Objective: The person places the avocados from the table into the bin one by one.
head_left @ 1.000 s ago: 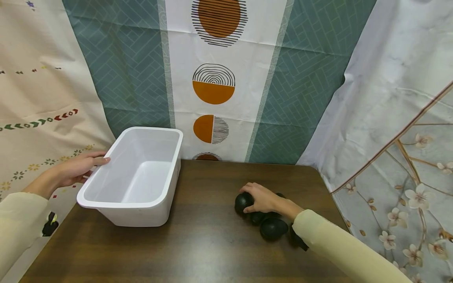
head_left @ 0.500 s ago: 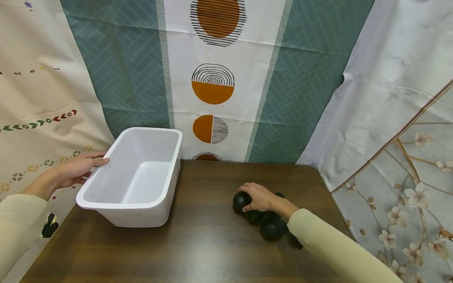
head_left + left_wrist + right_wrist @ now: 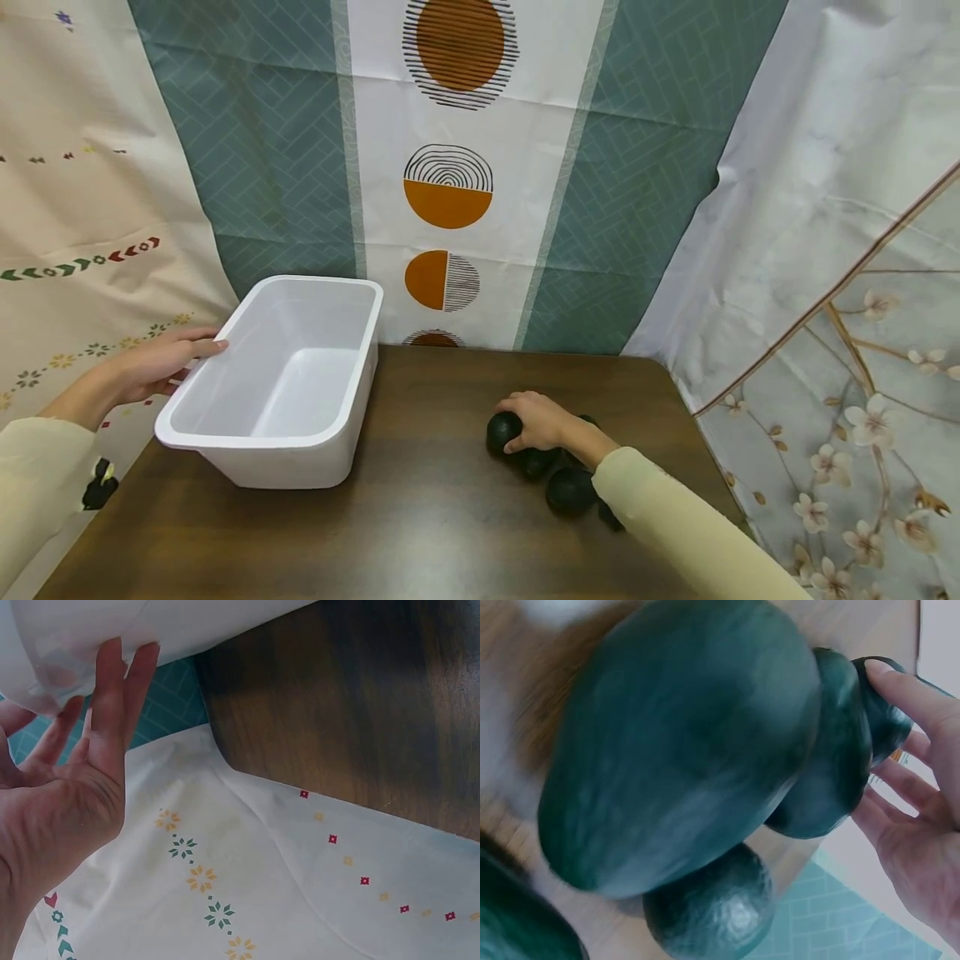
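On the left of the head view, my left hand [image 3: 163, 360] holds the side rim of a white plastic tub [image 3: 348, 429], thumb over the edge. The left wrist view shows its fingers [image 3: 109, 712] extended against the tub's outer wall. Nothing lies inside the tub. My right hand [image 3: 546, 423] grips a dark green avocado [image 3: 502, 432] between thumb and fingers on the table. More avocados crowd under and beside that wrist, including a near one [image 3: 571, 492]. Close to the right wrist camera, a large avocado [image 3: 682, 742] covers much of the view; the gripped avocado [image 3: 885, 705] sits beyond.
The brown wooden table [image 3: 427, 517] has its far edge against a patterned curtain [image 3: 285, 150]. Floral cloth [image 3: 840, 467] hangs along the right side and cream cloth [image 3: 90, 208] along the left. Bare wood lies between the tub and the avocados.
My right hand and its avocado have shifted slightly left. The left hand still holds the tub's rim. The head view has tilted a little.
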Demonstrator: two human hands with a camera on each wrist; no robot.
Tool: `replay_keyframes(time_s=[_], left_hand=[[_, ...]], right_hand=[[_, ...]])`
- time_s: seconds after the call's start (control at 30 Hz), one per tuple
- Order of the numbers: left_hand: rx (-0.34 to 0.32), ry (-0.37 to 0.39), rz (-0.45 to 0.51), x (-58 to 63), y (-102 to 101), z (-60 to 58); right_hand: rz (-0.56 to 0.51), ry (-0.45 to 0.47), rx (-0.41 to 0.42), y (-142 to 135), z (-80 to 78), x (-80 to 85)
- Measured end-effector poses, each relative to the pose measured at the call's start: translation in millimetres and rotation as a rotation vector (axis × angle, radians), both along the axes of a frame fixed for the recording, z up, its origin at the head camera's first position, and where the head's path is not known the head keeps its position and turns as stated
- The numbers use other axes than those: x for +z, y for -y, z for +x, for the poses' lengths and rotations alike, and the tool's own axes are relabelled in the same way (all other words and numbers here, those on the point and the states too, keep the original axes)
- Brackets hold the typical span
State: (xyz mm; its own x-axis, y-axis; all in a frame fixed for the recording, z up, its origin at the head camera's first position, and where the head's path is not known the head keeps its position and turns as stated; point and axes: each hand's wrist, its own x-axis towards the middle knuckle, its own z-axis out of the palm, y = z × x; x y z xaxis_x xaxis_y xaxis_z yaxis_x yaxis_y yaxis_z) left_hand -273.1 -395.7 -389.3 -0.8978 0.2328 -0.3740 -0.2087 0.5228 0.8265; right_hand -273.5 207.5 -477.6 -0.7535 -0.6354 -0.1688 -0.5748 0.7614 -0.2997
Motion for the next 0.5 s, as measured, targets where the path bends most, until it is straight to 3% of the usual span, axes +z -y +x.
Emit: replay_keyframes(time_s=[0.5], left_hand=[[0.012,0.005,0.003,-3.2,1.3,-0.8]], right_hand=[[0.061,-0.011,-0.015,9.2,3.0,4.3]])
